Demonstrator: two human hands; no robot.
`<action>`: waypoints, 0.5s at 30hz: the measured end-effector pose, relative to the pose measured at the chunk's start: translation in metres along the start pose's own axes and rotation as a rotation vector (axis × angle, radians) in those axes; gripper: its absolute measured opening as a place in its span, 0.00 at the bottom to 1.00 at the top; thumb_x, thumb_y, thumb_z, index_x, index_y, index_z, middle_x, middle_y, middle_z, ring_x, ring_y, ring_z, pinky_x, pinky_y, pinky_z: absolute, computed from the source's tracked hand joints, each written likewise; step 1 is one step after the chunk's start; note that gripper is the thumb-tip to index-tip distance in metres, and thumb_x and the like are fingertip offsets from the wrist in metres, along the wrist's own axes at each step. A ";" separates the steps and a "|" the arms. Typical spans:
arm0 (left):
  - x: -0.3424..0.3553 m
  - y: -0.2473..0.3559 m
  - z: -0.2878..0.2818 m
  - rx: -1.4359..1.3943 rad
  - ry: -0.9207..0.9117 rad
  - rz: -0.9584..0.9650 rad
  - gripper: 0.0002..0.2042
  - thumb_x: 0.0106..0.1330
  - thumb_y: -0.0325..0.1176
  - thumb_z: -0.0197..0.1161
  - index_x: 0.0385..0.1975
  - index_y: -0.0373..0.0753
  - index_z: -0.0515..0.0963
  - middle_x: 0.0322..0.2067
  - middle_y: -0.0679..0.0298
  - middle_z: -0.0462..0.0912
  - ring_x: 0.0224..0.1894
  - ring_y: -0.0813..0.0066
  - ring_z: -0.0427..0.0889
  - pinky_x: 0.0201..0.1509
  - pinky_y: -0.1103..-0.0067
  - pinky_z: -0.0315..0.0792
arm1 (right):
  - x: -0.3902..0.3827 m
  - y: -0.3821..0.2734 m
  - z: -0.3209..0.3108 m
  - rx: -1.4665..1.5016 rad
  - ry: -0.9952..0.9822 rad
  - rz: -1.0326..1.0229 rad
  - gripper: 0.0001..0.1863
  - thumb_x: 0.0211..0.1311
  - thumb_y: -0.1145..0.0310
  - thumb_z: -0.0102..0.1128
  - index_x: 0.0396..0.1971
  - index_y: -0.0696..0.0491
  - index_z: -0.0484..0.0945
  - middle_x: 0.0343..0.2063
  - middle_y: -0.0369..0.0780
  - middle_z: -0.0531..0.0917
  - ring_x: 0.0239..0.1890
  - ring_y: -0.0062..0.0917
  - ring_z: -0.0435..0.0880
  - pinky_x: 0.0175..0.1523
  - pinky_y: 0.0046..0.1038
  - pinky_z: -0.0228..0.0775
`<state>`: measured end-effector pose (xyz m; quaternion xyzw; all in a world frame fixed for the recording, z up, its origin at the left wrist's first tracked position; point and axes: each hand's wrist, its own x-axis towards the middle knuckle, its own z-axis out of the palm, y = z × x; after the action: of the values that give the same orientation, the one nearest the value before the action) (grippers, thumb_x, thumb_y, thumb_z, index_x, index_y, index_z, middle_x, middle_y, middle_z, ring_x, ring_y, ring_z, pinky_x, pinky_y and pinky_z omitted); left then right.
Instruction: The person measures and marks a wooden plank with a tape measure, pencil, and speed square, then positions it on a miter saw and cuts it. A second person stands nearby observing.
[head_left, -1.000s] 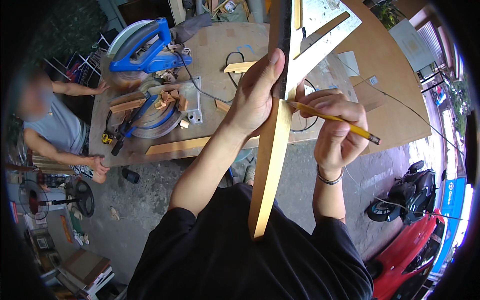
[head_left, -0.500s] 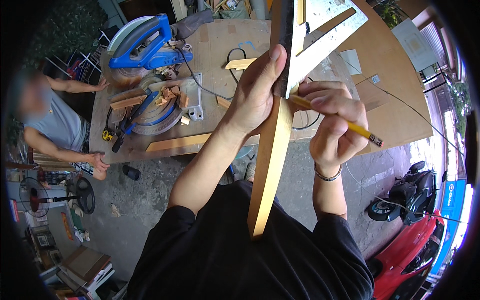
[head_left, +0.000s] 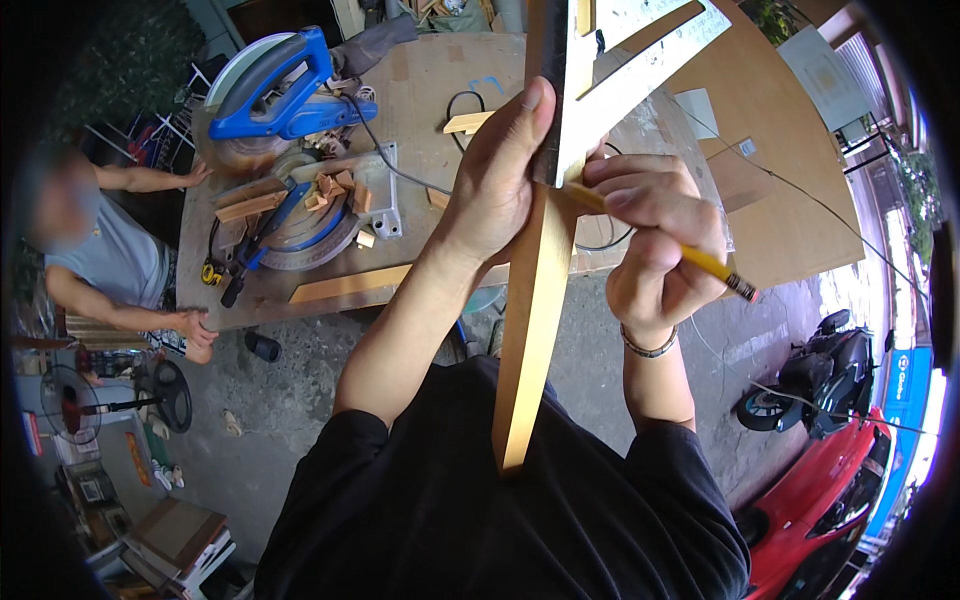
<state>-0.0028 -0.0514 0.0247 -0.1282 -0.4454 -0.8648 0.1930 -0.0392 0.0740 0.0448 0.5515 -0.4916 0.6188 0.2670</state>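
Observation:
My left hand (head_left: pixel 492 185) is closed around a long wooden strip (head_left: pixel 528 340) and the dark edge of a metal speed square (head_left: pixel 640 85), pressing the two together. The strip slants from the far side down toward my chest. A yellow pencil (head_left: pixel 715 266) with a pink eraser is pinched in my right hand (head_left: pixel 662 225). The pencil's front end meets the strip beside the square's near corner; the exact tip is hard to make out. The fingers of my left hand behind the strip are hidden.
A blue miter saw (head_left: pixel 275 110) stands on the wooden table (head_left: pixel 420 75), with wood offcuts (head_left: pixel 330 190) on its base. A board (head_left: pixel 350 284) lies along the near edge. Another person (head_left: pixel 115 235) stands at the left. A black cable (head_left: pixel 400 170) crosses the tabletop. A motorcycle (head_left: pixel 810 385) stands at right.
The strip, square and both hands have shifted slightly left and up in view. The pencil stays beside the square's corner, and both grips are unchanged.

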 end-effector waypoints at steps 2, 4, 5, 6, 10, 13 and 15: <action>-0.001 0.004 0.002 -0.003 -0.003 -0.026 0.30 0.73 0.64 0.38 0.40 0.38 0.72 0.31 0.66 0.70 0.33 0.81 0.70 0.34 0.84 0.67 | 0.001 -0.001 -0.001 -0.046 -0.051 -0.044 0.17 0.68 0.59 0.59 0.31 0.60 0.76 0.25 0.44 0.83 0.31 0.37 0.85 0.41 0.34 0.77; -0.002 0.004 0.004 -0.058 0.012 -0.063 0.30 0.73 0.63 0.39 0.40 0.38 0.71 0.29 0.67 0.69 0.32 0.81 0.70 0.34 0.84 0.67 | 0.001 0.003 0.001 0.005 0.015 -0.012 0.17 0.67 0.58 0.60 0.31 0.59 0.77 0.25 0.42 0.83 0.31 0.36 0.85 0.41 0.33 0.77; -0.003 0.006 0.008 -0.095 0.026 -0.082 0.29 0.73 0.63 0.39 0.41 0.38 0.71 0.30 0.68 0.68 0.32 0.81 0.70 0.34 0.85 0.67 | 0.001 0.002 0.003 0.015 0.037 0.003 0.17 0.67 0.58 0.60 0.31 0.59 0.77 0.25 0.42 0.83 0.31 0.36 0.85 0.41 0.33 0.77; -0.001 0.006 0.006 -0.045 -0.006 -0.058 0.29 0.73 0.63 0.39 0.41 0.39 0.71 0.30 0.68 0.68 0.31 0.82 0.70 0.34 0.85 0.67 | 0.001 0.002 0.004 0.029 0.058 0.015 0.17 0.66 0.57 0.60 0.30 0.59 0.77 0.24 0.42 0.83 0.31 0.35 0.85 0.41 0.33 0.77; 0.001 0.005 -0.002 -0.030 -0.075 -0.025 0.28 0.73 0.62 0.40 0.42 0.39 0.71 0.32 0.67 0.70 0.32 0.81 0.71 0.36 0.83 0.69 | 0.002 0.001 0.001 -0.041 0.001 -0.024 0.17 0.67 0.57 0.60 0.30 0.58 0.77 0.25 0.41 0.83 0.31 0.34 0.85 0.40 0.32 0.77; 0.001 0.005 -0.006 -0.239 -0.147 -0.058 0.25 0.75 0.57 0.42 0.43 0.37 0.72 0.32 0.64 0.73 0.35 0.78 0.74 0.41 0.80 0.71 | 0.001 0.004 0.001 -0.033 0.022 -0.002 0.17 0.66 0.56 0.60 0.29 0.57 0.78 0.25 0.40 0.83 0.31 0.34 0.85 0.40 0.32 0.76; 0.004 0.001 -0.010 -0.199 -0.159 -0.017 0.25 0.75 0.56 0.42 0.43 0.37 0.72 0.32 0.64 0.74 0.36 0.78 0.74 0.42 0.80 0.71 | 0.001 0.002 0.003 -0.051 0.004 -0.020 0.18 0.66 0.55 0.60 0.29 0.57 0.78 0.25 0.40 0.83 0.32 0.34 0.85 0.40 0.31 0.76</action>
<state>-0.0065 -0.0610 0.0208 -0.2113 -0.3725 -0.8933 0.1362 -0.0397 0.0708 0.0450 0.5481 -0.5011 0.6047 0.2880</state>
